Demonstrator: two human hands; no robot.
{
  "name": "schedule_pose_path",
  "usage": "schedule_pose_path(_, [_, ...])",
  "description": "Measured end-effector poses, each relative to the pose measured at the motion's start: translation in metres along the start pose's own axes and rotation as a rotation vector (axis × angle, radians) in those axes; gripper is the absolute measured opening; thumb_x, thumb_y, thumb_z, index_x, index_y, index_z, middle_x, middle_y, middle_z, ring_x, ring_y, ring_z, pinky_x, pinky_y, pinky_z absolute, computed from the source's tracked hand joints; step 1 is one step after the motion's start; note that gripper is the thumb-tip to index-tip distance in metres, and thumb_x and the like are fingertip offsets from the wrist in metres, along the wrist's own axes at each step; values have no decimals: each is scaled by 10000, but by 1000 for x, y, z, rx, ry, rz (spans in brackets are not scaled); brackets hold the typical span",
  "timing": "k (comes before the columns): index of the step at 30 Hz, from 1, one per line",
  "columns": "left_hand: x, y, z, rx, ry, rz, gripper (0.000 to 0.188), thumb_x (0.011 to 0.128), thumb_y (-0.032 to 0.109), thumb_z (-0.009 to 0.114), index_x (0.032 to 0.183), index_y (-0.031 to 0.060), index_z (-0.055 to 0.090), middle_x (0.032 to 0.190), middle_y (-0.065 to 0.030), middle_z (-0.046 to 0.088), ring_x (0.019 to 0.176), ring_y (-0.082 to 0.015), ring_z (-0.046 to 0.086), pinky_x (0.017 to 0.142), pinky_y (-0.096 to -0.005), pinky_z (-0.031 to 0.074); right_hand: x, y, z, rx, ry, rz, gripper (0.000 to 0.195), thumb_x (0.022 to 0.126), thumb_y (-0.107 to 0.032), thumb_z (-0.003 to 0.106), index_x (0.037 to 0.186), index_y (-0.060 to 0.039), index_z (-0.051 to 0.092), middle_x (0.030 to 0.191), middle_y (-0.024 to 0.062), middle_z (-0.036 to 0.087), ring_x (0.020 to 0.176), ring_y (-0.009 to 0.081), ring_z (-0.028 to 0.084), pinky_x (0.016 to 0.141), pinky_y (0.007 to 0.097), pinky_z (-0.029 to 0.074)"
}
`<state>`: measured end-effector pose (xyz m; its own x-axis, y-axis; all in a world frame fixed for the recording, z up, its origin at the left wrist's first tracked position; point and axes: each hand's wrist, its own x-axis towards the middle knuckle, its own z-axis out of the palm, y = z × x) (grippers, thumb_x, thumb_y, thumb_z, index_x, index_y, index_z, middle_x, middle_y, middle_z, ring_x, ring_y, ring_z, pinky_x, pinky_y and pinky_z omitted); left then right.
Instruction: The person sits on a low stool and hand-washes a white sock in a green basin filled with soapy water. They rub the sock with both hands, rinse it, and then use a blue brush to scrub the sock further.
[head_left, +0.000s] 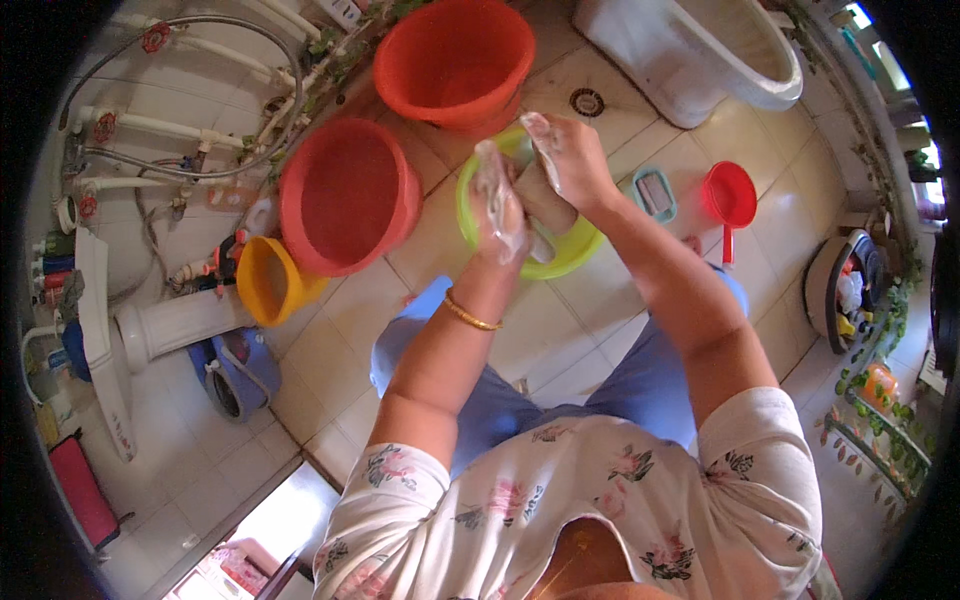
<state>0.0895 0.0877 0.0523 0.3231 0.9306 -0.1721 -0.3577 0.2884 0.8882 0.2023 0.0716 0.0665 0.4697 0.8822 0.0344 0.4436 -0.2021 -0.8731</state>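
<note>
My left hand (498, 206) is over a lime-green plastic basin (474, 225), its straight fingers and palm covered in white suds. Close beside it, my right hand (570, 161) has its back to me and foam along its fingers. A wet, light brown item (546, 199), perhaps cloth, lies in the basin between and below the hands. What is under the right palm is hidden. A smaller pale piece (541, 246) shows in the basin near my left wrist. To the right, a teal soap dish (637, 184) holds a pale bar (657, 193).
Two large red tubs (409, 202) (517, 97) stand left of and beyond the basin, near a yellow bucket (300, 289). A red dipper (729, 196) lies at right. Beyond are a floor drain (586, 102) and a white ceramic fixture (637, 52). Pipes (165, 124) line the left wall.
</note>
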Motion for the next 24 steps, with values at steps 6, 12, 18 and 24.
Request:
schedule_pose_path(6, [10,12,-5,934,15,749,272,913,212,444,758,7,533,659,-14,474,587,-132,453,505,-319,378,-2,-15,-19,22,226,-142,354,875,-313,507,703,-6,545,647,222,535,630,416,517,540,453,397])
schedule_pose_path(12, [12,-12,-14,734,50,503,181,864,166,504,822,-3,553,679,-189,558,590,-325,533,549,-384,423,-13,-26,-11,-113,259,-375,304,854,-258,539,658,-27,516,622,197,526,623,407,512,525,439,403])
schedule_pose_path(18, [8,-25,-1,331,98,326,253,900,181,472,712,14,500,609,-34,471,554,-150,431,514,-333,387,-34,-33,1,-543,211,-623,270,746,-293,626,592,-100,518,571,95,542,517,275,554,441,377,420])
schedule_pose_path(24, [-8,-17,10,240,39,175,231,927,199,439,747,67,498,685,33,455,621,-84,441,510,-249,383,-24,-22,3,-576,107,-387,397,844,-396,462,597,-99,550,604,132,576,531,302,570,455,380,437])
